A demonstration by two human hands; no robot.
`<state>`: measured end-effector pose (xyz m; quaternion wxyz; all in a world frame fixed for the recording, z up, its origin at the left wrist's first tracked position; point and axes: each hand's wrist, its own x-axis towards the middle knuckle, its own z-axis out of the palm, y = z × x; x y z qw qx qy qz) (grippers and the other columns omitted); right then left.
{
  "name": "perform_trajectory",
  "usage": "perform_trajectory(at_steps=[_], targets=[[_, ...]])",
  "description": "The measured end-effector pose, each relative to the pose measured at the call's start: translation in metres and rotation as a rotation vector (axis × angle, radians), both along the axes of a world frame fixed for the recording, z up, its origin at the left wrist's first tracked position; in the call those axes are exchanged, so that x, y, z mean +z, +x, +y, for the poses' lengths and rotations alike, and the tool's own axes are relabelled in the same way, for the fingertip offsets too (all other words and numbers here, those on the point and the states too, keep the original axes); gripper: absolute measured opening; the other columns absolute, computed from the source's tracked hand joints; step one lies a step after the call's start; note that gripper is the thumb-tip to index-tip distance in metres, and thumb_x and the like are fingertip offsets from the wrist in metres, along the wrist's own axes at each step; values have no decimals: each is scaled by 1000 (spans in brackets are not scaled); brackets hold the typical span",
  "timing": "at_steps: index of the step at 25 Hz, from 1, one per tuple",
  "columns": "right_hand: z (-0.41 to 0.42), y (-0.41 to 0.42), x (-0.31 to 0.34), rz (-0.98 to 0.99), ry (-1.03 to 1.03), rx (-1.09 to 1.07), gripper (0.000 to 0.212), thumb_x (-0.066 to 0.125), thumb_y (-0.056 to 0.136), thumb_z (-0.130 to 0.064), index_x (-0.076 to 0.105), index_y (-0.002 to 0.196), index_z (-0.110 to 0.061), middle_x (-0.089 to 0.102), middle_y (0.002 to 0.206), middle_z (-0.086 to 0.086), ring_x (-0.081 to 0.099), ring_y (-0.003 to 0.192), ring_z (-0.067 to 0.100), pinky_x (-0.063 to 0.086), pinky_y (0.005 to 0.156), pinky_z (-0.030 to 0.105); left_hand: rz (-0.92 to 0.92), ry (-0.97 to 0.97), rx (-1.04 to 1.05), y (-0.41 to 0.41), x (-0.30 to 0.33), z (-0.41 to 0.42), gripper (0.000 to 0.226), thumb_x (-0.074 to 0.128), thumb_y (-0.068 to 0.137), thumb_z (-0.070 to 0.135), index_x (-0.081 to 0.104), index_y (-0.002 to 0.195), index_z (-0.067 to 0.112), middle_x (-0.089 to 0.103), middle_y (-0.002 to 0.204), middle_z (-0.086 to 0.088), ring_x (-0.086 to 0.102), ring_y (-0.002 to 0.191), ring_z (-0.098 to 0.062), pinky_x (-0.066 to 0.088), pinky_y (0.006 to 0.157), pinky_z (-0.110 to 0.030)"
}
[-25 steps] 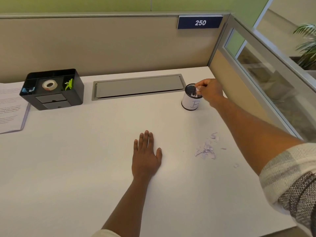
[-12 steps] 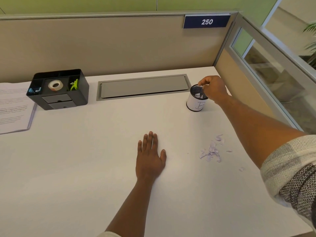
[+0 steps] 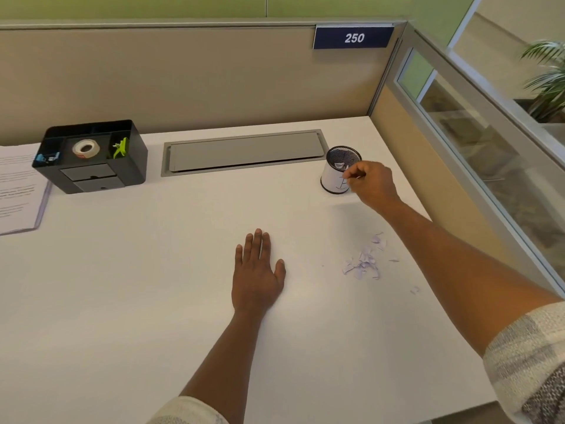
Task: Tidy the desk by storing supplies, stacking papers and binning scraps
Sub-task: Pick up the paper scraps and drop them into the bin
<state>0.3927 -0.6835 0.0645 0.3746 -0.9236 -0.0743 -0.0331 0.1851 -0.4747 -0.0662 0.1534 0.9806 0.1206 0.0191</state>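
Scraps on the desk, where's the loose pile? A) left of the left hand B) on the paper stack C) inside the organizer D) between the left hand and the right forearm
D: the scraps lie on the bare desk, right of the flat left hand and left of the right forearm.

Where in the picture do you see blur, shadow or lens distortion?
Head view: the right hand beside the mesh cup is slightly motion-blurred; a soft shadow lies on the desk under the right forearm; the wide lens bends the partition's top edge; the print on the papers is unreadable.
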Motion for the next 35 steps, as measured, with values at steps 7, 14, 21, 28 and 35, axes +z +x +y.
perform_trajectory(at_steps=[7,14,21,28,35], targets=[[-69,-52,-35,177,-185,66,29,57,80,11,74,97,-5,72,97,7,64,86,20,50,82,26,-2,-13,1,-1,-1,1,70,29,99,46,12,160,15,5,168,0,0,155,-17,1,127,-39],[-127,-84,-52,183,-345,110,32,61,80,9,70,106,-7,70,104,8,64,97,27,51,89,39,3,0,-1,-2,2,-1,69,31,101,45,13,160,14,7,168,-2,3,155,-19,3,127,-40],[-162,-120,-58,375,-401,143,65,85,73,-18,58,131,-18,57,117,1,57,96,21,46,86,33,-1,6,-2,-3,2,-2,69,32,101,44,16,159,12,11,168,-3,6,155,-20,4,127,-40],[-178,-156,-71,341,-503,60,32,73,81,-16,60,110,-9,51,103,6,56,94,30,41,76,31,-13,-7,-9,-3,2,-4,68,33,101,44,17,159,11,12,168,-4,7,155,-21,6,126,-42],[-147,-147,-76,293,-407,-117,45,69,78,-7,32,62,-26,46,85,7,45,74,23,27,59,28,-5,-3,-7,-3,3,-3,68,31,101,44,15,159,12,11,168,-3,6,155,-20,5,127,-41]])
